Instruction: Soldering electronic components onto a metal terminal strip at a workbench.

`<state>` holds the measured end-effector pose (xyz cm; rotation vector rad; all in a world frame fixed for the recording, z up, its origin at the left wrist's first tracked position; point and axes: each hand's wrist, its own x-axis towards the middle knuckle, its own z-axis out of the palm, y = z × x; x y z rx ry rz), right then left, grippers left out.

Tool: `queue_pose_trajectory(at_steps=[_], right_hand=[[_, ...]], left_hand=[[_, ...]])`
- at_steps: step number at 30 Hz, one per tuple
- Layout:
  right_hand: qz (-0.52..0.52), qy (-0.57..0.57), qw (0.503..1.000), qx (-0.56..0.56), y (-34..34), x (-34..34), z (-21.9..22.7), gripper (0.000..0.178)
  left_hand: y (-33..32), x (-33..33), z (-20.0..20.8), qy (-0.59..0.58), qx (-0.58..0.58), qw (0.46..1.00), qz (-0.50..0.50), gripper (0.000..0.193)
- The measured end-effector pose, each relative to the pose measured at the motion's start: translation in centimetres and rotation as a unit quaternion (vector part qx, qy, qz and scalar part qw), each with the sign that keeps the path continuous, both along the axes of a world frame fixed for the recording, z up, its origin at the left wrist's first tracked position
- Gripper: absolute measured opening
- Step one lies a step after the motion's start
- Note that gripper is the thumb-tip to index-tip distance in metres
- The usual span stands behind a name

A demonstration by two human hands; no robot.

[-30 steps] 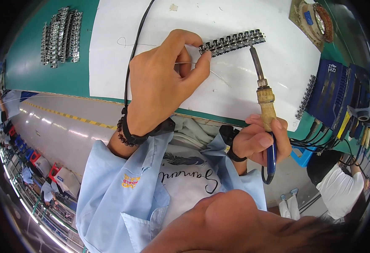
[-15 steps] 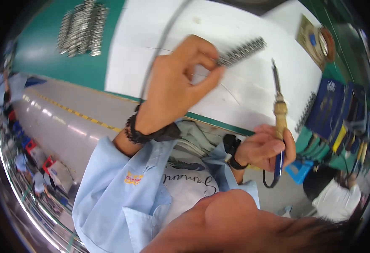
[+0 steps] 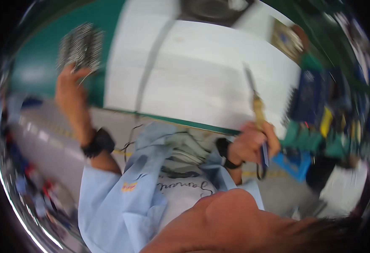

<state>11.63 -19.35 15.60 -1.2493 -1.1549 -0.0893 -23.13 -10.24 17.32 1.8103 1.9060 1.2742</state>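
My left hand is at the near end of a pile of silvery, ridged metal strips on the green mat at the far left. Its fingertips overlap the lowest strips. Motion blur hides whether the fingers grip one of them. A thin bright wire curves beside the thumb. My right hand is closed round a soldering iron, its tip pointing up and away over the white sheet.
A dark cable crosses the sheet. At its far edge sits a dark square device. A coil on a card lies at far right, near a dark blue case and a yellow item. A blue stool stands below.
My left hand has swung left from above the sheet, where it held a ridged metal strip, to the pile. My right hand has shifted slightly left with the soldering iron.
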Motion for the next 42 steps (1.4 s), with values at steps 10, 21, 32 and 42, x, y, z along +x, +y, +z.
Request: queue_pose_trajectory(at_steps=[10,21,32,42], right_hand=[[0.112,-0.235,0.961,-0.094,-0.4,15.3,3.2,0.027],[0.098,-0.342,0.885,-0.3,-3.2,13.9,8.7,0.033],[0.176,-0.276,0.92,-0.217,-3.2,11.1,10.4,0.035],[0.186,-0.203,0.933,-0.233,-1.0,10.2,9.6,0.034]], left_hand=[[-4.3,14.6,4.7,-0.153,-0.113,0.975,0.113,0.024],[-6.8,15.6,8.9,-0.329,-0.17,0.916,-0.156,0.009],[-7.9,18.4,11.8,-0.323,-0.2,0.904,-0.198,0.009],[-7.2,19.6,11.0,-0.31,-0.174,0.918,-0.174,0.009]])
